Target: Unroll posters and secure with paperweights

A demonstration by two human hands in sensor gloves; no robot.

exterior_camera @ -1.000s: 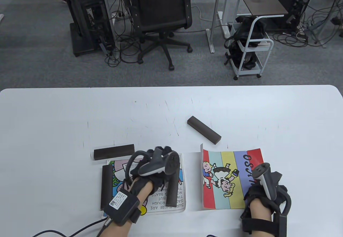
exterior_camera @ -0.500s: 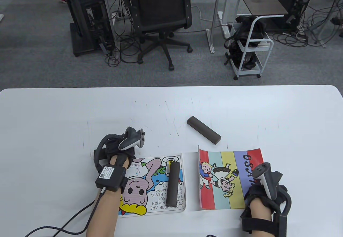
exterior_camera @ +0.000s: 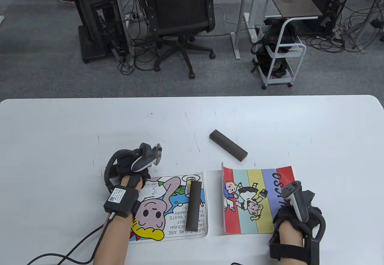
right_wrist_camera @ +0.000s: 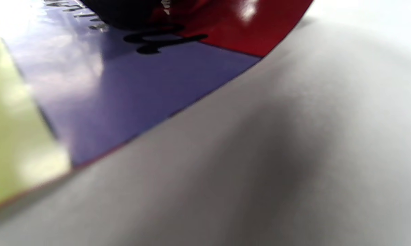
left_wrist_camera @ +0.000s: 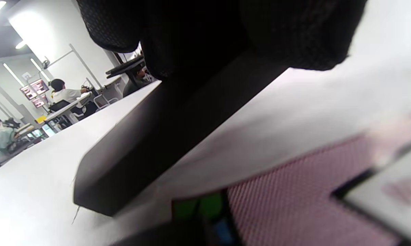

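Observation:
A cartoon poster [exterior_camera: 168, 211] lies unrolled at the near left, with a dark bar paperweight [exterior_camera: 193, 205] on its right part. My left hand [exterior_camera: 127, 165] is at the poster's far left corner and grips another dark bar [left_wrist_camera: 151, 143], which the hand hides in the table view. A striped poster [exterior_camera: 249, 187] lies to the right, its left edge curling up. My right hand [exterior_camera: 288, 206] presses down on its right edge; a fingertip [right_wrist_camera: 123, 13] touches the print. A third dark bar [exterior_camera: 228, 145] lies loose on the table just beyond the striped poster.
The white table [exterior_camera: 60, 133] stretches wide beyond the posters. My left arm's cable [exterior_camera: 75, 248] trails off the near edge. An office chair [exterior_camera: 180, 16] and a small cart [exterior_camera: 280, 58] stand on the floor beyond the table.
My left hand has moved from the middle of the cartoon poster up and left to the bar at its far corner, uncovering the print. My right hand has stayed on the striped poster.

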